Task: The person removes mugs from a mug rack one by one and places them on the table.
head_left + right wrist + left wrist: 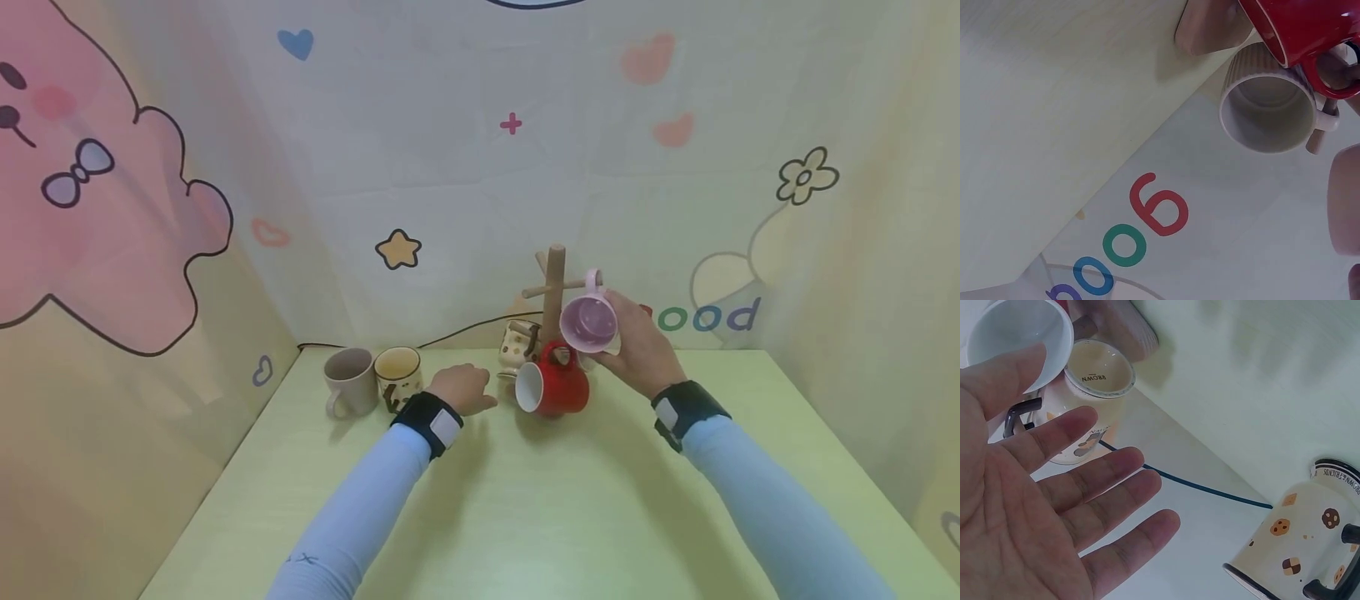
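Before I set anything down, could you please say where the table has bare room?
The table is bare between the left sleeve and right sleeve, nearer than the red mug, and from the right sleeve to the table's right edge. It's crowded around the mug rack and back left, where the gray mug and cream mug stand.

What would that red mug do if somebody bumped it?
The red mug would probably swing, since it hangs by its handle from the wooden stand. Its glossy surface suggests it may be slippery. It looks like glazed ceramic, so it would likely be stiff but could chip.
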Action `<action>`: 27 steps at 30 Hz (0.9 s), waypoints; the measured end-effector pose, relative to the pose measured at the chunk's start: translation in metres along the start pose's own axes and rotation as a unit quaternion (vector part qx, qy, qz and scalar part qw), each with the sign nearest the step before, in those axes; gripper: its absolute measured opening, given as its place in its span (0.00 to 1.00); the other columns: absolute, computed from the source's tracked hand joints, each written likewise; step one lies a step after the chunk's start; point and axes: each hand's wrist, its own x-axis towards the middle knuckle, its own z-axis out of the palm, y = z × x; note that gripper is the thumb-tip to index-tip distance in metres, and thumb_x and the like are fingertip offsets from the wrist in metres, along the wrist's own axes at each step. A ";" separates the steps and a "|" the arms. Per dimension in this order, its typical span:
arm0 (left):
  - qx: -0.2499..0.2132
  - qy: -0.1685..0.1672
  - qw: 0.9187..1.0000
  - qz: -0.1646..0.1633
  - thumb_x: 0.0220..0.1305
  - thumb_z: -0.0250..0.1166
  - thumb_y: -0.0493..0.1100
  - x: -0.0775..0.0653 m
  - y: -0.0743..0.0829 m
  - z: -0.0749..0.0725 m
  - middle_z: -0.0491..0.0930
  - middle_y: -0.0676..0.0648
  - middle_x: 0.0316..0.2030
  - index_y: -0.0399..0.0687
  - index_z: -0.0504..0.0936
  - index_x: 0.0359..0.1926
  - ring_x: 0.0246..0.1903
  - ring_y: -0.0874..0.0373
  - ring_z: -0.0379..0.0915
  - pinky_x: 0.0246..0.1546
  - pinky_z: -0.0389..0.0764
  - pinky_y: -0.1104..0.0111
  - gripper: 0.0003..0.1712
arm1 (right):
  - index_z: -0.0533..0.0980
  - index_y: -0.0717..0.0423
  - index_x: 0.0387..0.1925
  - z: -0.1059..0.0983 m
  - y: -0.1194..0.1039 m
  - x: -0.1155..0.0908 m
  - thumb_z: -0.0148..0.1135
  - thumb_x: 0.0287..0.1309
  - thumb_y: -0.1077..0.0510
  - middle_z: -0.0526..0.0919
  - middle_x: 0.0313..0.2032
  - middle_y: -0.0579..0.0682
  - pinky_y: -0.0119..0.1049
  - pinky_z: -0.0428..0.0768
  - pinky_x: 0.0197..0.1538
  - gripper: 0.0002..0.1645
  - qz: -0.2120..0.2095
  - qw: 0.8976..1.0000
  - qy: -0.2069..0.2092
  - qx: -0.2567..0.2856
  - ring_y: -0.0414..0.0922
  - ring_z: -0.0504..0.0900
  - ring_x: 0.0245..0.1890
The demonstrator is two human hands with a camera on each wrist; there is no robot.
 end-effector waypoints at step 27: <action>-0.094 -0.003 0.996 -0.002 0.70 0.62 0.55 -0.022 -0.003 -0.003 0.79 0.40 0.55 0.41 0.77 0.60 0.55 0.47 0.75 0.55 0.76 0.55 0.27 | 0.63 0.56 0.68 -0.026 -0.020 -0.048 0.78 0.49 0.48 0.74 0.60 0.59 0.66 0.70 0.57 0.49 0.210 0.965 0.095 0.123 0.60 0.72 0.59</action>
